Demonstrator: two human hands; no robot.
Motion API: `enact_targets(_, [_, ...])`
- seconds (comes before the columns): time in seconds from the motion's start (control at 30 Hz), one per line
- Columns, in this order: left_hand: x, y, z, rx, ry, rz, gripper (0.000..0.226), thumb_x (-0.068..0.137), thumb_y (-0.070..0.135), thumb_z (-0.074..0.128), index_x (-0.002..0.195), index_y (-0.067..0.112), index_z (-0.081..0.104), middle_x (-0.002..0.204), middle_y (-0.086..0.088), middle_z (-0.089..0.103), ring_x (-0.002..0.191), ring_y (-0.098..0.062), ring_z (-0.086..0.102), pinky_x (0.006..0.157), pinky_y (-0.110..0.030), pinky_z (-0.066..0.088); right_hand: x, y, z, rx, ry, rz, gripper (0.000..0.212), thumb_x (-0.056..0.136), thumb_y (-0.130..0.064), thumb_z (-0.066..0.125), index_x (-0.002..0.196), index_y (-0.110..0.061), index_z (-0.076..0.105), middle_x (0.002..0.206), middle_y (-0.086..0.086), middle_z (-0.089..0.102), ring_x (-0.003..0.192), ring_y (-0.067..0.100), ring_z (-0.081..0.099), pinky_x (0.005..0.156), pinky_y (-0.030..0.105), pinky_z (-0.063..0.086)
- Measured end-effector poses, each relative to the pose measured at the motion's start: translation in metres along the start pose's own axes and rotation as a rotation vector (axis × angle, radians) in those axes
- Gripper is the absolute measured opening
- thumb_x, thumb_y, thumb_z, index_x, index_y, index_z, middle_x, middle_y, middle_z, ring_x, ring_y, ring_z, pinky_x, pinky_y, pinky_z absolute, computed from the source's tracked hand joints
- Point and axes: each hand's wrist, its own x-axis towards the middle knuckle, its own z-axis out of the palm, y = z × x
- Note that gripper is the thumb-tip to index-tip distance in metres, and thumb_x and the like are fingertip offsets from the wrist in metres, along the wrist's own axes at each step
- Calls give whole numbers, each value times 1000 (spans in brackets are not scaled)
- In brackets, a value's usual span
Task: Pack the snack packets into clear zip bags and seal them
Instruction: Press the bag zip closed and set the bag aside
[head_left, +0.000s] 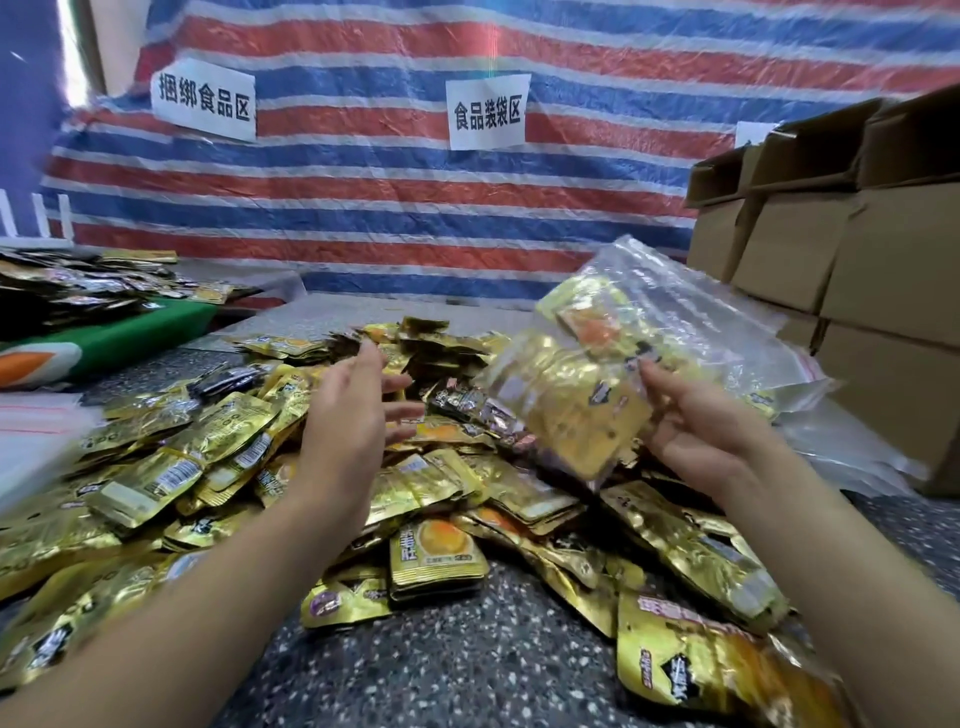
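R hand (696, 421) pinches the clear zip bag (613, 358) by its near side, thumb in front, fingers curled behind; bag is up off the pile, tilted, w/ gold snack packets (576, 410) already inside. Can't tell if the mouth is sealed yet; the frame is blurred there. L hand (353, 415) is empty, fingers spread & straight, hovering just beside the bag over the loose packets (218, 457) heaped on the speckled floor. To do this well: bring L hand to the bag's other side, shake contents down clear of the zip, then run thumb & finger along the strip end to end. Spare bags (810, 395) lie near the cardboard boxes (831, 249).
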Motion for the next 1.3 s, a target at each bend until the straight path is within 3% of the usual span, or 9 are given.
enact_targets(0.13, [0, -3, 3, 42, -7, -11, 34, 104, 45, 37, 116, 19, 56, 107, -6, 67, 77, -21, 72, 54, -26, 55, 37, -38, 5, 241, 85, -165, 19, 104, -9, 43, 91, -8, 56, 73, 8, 71, 55, 16, 70, 57, 31, 61])
enact_targets(0.23, [-2, -4, 4, 82, -19, -10, 28, 104, 42, 39, 111, 22, 57, 104, -4, 68, 70, -16, 72, 53, -26, 54, 68, -53, -4, 199, 196, -135, 26, 107, -9, 31, 121, -6, 52, 119, 18, 68, 109, 24, 68, 106, 35, 46])
enact_targets(0.3, [-2, -4, 3, 98, -25, -8, 26, 104, 40, 39, 110, 22, 57, 103, -5, 69, 65, -14, 70, 53, -26, 53, 83, -50, -15, -2, 299, -63, 42, 107, -4, 22, 147, 0, 32, 148, 21, 45, 136, 29, 47, 117, 33, 31])
enact_targets(0.33, [-2, -3, 3, 104, -27, -8, 26, 104, 39, 39, 109, 22, 58, 102, -5, 69, 63, -12, 69, 53, -26, 52, 85, -46, -19, -96, 322, -29, 44, 107, -3, 19, 150, 3, 26, 150, 23, 41, 138, 31, 44, 114, 31, 36])
enact_targets(0.5, [-4, -3, 5, 131, -42, 1, 22, 104, 31, 40, 104, 20, 60, 96, -6, 69, 55, -12, 64, 49, -23, 48, 80, -38, -22, -366, 352, 36, 41, 107, -8, 21, 141, 7, 40, 134, 23, 57, 109, 29, 64, 68, 30, 59])
enact_targets(0.7, [-6, -2, 5, 162, -47, 3, 22, 104, 27, 41, 101, 18, 61, 91, -5, 70, 54, -12, 62, 50, -25, 46, 75, -32, -22, -481, 328, -12, 22, 104, -10, 36, 107, -1, 55, 95, 14, 65, 79, 22, 67, 43, 24, 55])
enact_targets(0.93, [-5, -5, 5, 200, -54, 14, 23, 103, 25, 42, 99, 18, 64, 88, -3, 71, 53, -11, 63, 52, -27, 48, 48, -11, 2, -622, 282, -88, 33, 103, -34, 48, 77, -15, 50, 48, -2, 49, 53, 16, 57, 49, 27, 48])
enact_targets(1.17, [-5, -5, 3, 255, -55, 58, 23, 102, 25, 44, 93, 19, 65, 83, -2, 70, 52, -8, 62, 51, -24, 47, -16, 15, 38, -693, -23, -135, 24, 102, -27, 53, 87, -9, 61, 64, 1, 56, 55, 12, 57, 46, 22, 47])
enact_targets(1.3, [-7, -9, 4, 313, -71, 105, 23, 101, 25, 50, 88, 18, 67, 67, 3, 66, 49, -8, 58, 49, -29, 46, -35, 45, 41, -752, -35, -121, 43, 104, -38, 43, 72, -12, 51, 45, -5, 49, 43, 10, 49, 55, 28, 43])
